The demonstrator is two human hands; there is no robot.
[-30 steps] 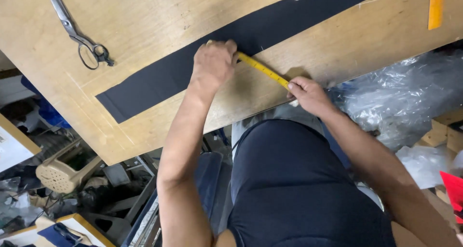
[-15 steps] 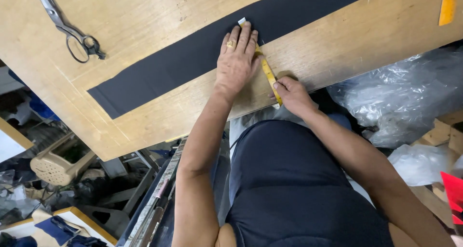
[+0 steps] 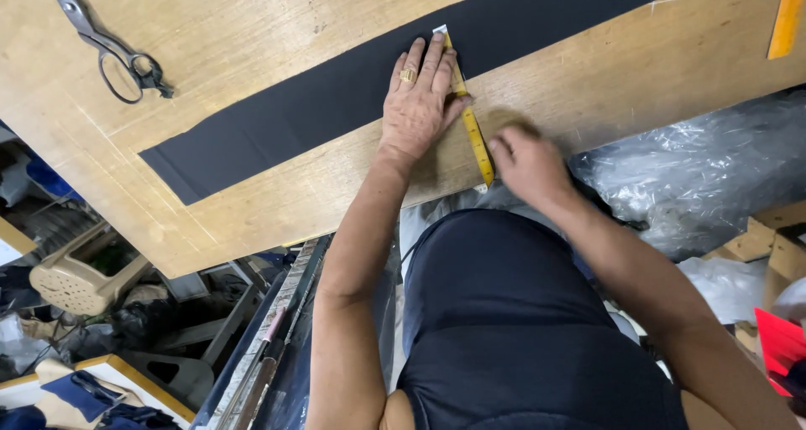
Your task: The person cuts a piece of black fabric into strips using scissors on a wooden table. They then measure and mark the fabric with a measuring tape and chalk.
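A measuring step: scissors [image 3: 109, 48] lie unused far left; the black fabric strip [image 3: 319, 102] crosses the wooden table [image 3: 252, 203]. The left hand [image 3: 417, 102] lies flat and unclenched, pinning the yellow tape measure [image 3: 472, 128] across it. The right hand [image 3: 525, 163] pinches the tape's near end at the table edge; next comes reading or marking the width, I judge.

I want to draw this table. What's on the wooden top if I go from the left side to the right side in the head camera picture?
scissors → left hand lying flat on the black cloth strip → yellow measuring tape → right hand → orange ruler at the far right edge.
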